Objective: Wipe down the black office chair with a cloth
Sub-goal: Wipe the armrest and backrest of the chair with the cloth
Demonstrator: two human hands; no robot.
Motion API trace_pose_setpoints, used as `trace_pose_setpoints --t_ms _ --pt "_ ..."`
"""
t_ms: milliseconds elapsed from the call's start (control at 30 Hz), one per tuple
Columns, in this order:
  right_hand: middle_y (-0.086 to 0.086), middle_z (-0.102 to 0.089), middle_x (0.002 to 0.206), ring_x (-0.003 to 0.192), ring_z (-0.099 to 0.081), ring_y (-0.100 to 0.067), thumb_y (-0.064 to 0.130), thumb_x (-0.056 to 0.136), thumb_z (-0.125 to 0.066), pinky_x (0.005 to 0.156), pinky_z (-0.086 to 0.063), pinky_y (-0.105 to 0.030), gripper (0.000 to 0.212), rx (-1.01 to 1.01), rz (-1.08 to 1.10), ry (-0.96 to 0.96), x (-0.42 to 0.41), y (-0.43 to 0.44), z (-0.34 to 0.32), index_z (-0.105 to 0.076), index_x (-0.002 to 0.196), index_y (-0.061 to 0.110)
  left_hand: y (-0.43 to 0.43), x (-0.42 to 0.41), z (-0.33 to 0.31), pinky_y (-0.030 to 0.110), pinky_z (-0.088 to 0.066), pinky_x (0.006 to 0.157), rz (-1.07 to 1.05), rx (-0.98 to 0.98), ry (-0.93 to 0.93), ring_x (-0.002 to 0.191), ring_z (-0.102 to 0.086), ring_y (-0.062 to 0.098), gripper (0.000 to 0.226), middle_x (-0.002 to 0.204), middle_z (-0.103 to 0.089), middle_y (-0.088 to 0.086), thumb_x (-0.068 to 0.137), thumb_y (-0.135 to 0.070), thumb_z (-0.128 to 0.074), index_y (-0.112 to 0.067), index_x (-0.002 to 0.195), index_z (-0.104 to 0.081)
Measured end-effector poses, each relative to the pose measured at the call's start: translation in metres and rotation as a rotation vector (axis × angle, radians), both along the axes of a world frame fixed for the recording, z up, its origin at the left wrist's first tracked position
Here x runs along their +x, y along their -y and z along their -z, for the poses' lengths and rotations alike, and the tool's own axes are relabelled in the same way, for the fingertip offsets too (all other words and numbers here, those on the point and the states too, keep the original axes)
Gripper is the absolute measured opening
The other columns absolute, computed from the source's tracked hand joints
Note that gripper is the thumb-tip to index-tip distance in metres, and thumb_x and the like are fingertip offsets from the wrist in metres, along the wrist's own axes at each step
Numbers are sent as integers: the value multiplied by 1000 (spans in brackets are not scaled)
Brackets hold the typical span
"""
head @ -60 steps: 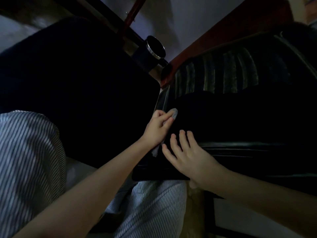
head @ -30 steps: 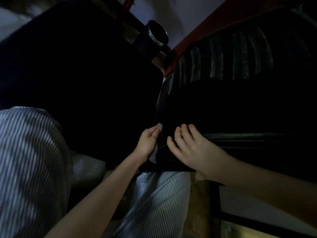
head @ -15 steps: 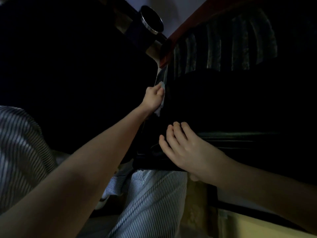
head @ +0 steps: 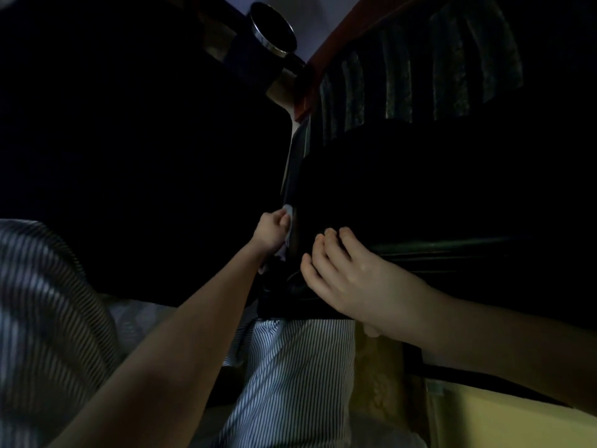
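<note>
- Across the right half of the view stands the black chair, very dark, with a faint glossy ridge running along it toward the right.
- Left of the chair is a large black shape; it is too dark to tell what it is.
- Striped trousers show below the chair's near edge and again at the far left.
- Behind the chair, at the top right, is striped upholstery with a reddish wooden frame.
- The right hand rests flat near the chair's left edge, its fingers straight and slightly apart.
- The left hand, just beside the right, has its fingers curled tight, clamped on the cloth.
- A dark cup with a shiny metal rim sits at the top centre.
- The pale cloth is pressed against the chair's left edge, a little showing above and below the fist.
</note>
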State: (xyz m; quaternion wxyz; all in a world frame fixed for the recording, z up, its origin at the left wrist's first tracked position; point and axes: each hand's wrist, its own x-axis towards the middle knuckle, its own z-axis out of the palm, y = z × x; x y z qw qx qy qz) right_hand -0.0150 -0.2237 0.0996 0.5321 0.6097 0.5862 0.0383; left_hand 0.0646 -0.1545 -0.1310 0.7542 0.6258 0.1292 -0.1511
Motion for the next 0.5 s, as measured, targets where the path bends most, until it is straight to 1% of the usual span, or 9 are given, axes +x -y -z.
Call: trace_pose_setpoints --t_ms 33,67,133,167,233,300,333,400,500 --pt "-22 -64 109 100 -61 -36 23 89 -35 87 -50 -45 44 -3 7 2 -1 -2 -1 -58 120 4 0 -6 -2 32 -44 69 2 18 10 96 -61 42 36 106 -62 30 101 -19 -36 0 126 -53" --pt "-21 -65 109 100 -62 -35 23 88 -35 87 -50 -44 43 1 0 -4 -1 -2 -1 -59 120 5 0 -11 -2 33 -45 71 -4 35 11 95 -61 40 35 106 -62 27 100 -19 -36 0 125 -54" --pt "-19 -65 110 100 -62 -33 30 88 -44 87 -50 -44 43 -12 3 -9 0 -3 -2 -60 120 7 1 -25 -5 36 -49 85 -19 28 -8 103 -60 31 36 115 -62 19 100 -20 -37 -4 128 -52" --pt "-20 -64 111 100 -62 -34 40 83 -56 87 -48 -44 51 -37 36 -11 1 -3 -3 -59 121 7 2 -33 -7 37 -48 93 -36 -15 -33 108 -58 28 37 120 -60 16 100 -21 -38 -6 132 -50" --pt "-22 -62 113 101 -60 -36 55 67 -72 89 -45 -46 80 -83 112 0 0 -9 -7 -53 124 2 3 -47 -12 41 -45 100 -93 -116 -75 113 -57 25 39 125 -59 13 99 -24 -41 -8 134 -47" --pt "-27 -54 122 110 -54 -40 62 62 -74 94 -41 -50 105 -176 152 40 -4 -13 -11 -34 130 -7 0 -58 -28 38 -47 97 -161 -205 -91 109 -59 23 36 121 -61 12 100 -22 -41 -7 131 -50" --pt "-31 -46 129 116 -48 -43 62 64 -72 98 -37 -52 111 -207 147 53 -7 -13 -14 -22 134 -9 -3 -62 -38 34 -49 93 -194 -270 -96 105 -60 22 32 116 -62 11 100 -19 -40 -7 128 -52" --pt "-33 -32 139 126 -36 -45 54 77 -65 105 -29 -54 106 -203 135 39 -12 -15 -18 -6 137 -11 -11 -66 -53 28 -50 85 -235 -361 -91 97 -62 20 28 108 -64 11 100 -14 -40 -7 122 -56" --pt "-35 -12 147 135 -19 -48 41 85 -59 111 -15 -56 100 -257 164 2 -16 -18 -21 5 141 -10 -24 -69 -73 22 -52 77 -250 -321 -24 88 -64 14 23 99 -66 8 99 -14 -42 -9 113 -60"
